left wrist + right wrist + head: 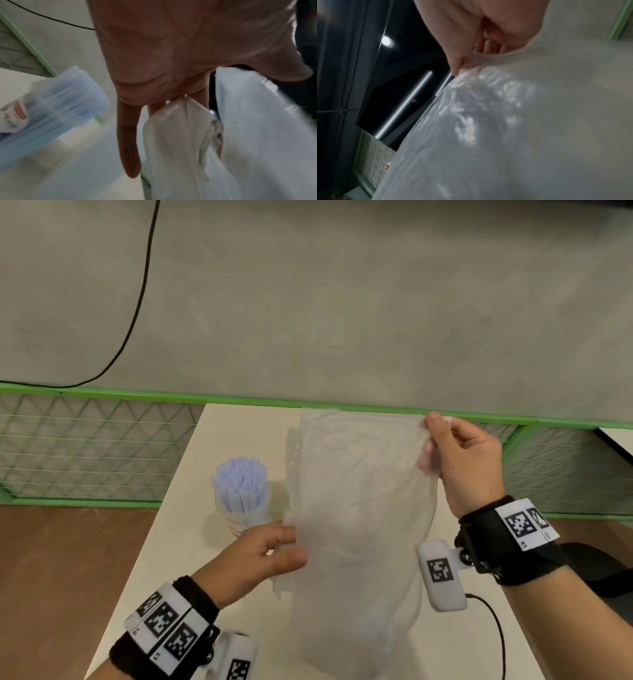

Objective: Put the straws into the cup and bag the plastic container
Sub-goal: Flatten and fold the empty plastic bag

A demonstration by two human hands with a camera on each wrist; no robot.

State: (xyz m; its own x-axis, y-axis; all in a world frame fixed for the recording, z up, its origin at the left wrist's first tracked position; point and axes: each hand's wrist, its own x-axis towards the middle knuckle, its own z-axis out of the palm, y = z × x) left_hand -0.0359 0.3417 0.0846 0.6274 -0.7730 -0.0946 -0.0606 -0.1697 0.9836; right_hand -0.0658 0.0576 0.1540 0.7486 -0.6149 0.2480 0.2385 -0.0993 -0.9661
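A translucent white plastic bag (359,508) hangs above the table, held up by both hands. My right hand (462,463) pinches its top right corner near the green rail. My left hand (263,553) pinches the bag's left edge lower down. In the left wrist view folds of the bag (175,142) run between my fingers (128,142). In the right wrist view my thumb and fingers (455,63) pinch the bag (505,128). A cup (246,518) full of pale blue straws (239,481) stands on the table left of the bag, also the straws (56,100) in the left wrist view. The plastic container is not clearly visible.
The cream table (178,508) runs from the green rail (239,398) and mesh fence (85,446) toward me. A black cable (137,313) lies on the grey floor beyond. Brown floor (61,577) lies left of the table.
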